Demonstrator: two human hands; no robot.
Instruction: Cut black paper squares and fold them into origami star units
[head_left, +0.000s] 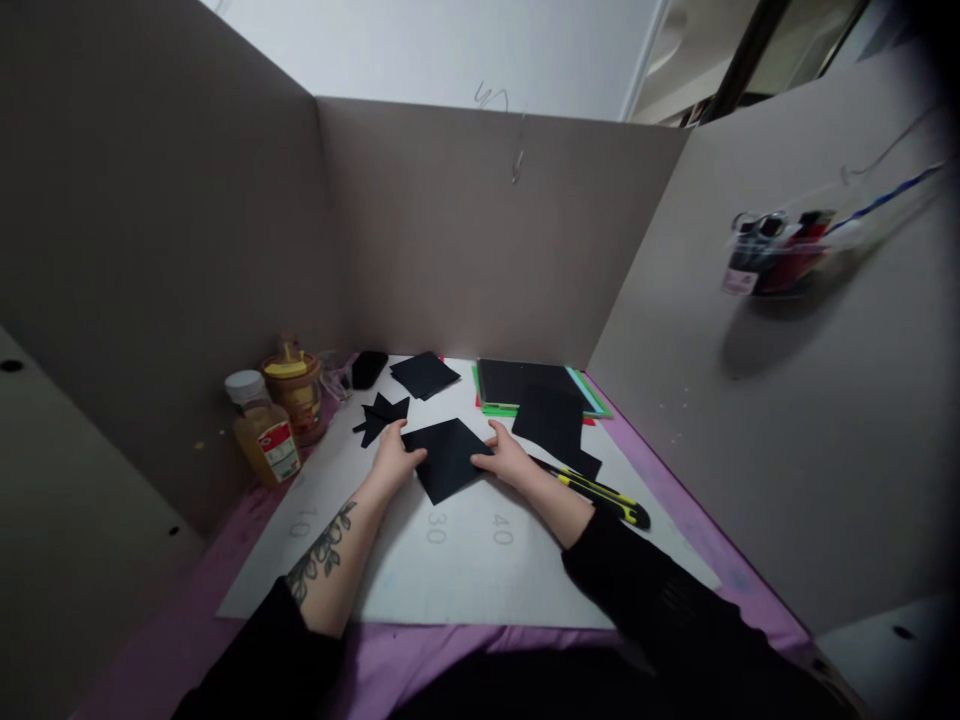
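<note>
Grey walls [487, 240] stand beyond my mat and to both sides of it. The surface [427, 645] under the mat wears a purple cloth, which shows past the near, left and right edges. The white mat [465, 585] itself carries the printed numbers 10, 30 and 40. On its far right lies a stack [529, 380] of coloured paper, black on top, with a loose black sheet [551, 425] overlapping the near side. To the mat's right, a filled holder [772, 262] hangs on the wall. Left of the mat stand a brown cup [301, 400] and a white-capped bottle [264, 430]. A yellow-and-black cutter [600, 495] slants across the mat's right part. Over the mat's middle my left hand [394, 462] and right hand [508, 458] are apart, each clamped on an opposite corner of a black square [451, 462], thumbs on top; I cannot tell whether it touches the mat. Smaller squares [425, 375] lie piled at the mat's far left, and nearer, by its left edge, a pointed black cutout [381, 415].
</note>
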